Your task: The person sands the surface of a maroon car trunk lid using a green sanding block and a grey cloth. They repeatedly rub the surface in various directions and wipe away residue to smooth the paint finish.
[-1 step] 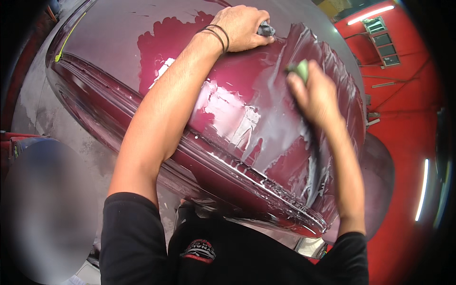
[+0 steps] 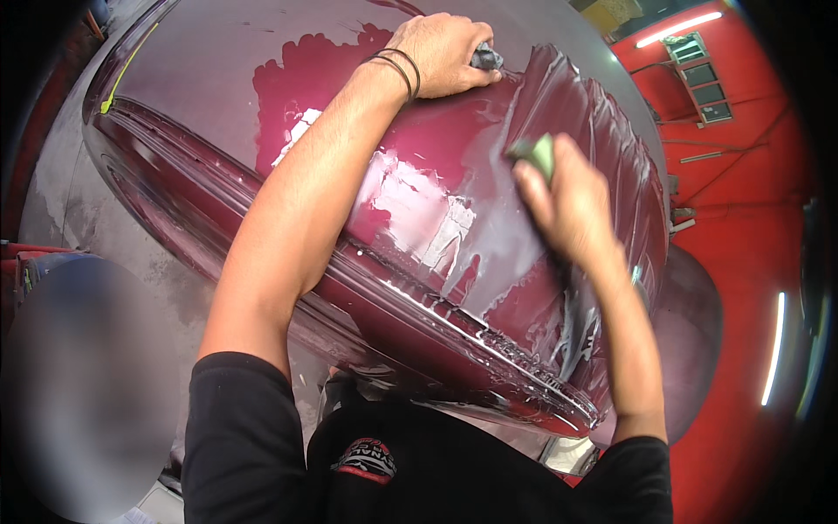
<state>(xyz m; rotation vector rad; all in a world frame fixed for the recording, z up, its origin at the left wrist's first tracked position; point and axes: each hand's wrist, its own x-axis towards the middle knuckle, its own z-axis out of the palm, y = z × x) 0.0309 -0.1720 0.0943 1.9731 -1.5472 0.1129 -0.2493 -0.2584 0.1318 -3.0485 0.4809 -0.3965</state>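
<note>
Green pad [image 2: 541, 157] points left, long axis unclear, clamped by right grip [image 2: 573, 203]; left grip [image 2: 436, 54] clasps grey wad [image 2: 485, 58].

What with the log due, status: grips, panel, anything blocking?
Left grip holding dark wad. Right grip holding green pad. Maroon panel pale-streaked, partly hidden by left forearm.

Fluorescent tubes [image 2: 679, 29] glow on my right; glare bleaches patches of the maroon car panel [image 2: 436, 131]. My right hand [image 2: 572, 205] is slightly blurred; fisheye distortion curves edges near the black rim.
</note>
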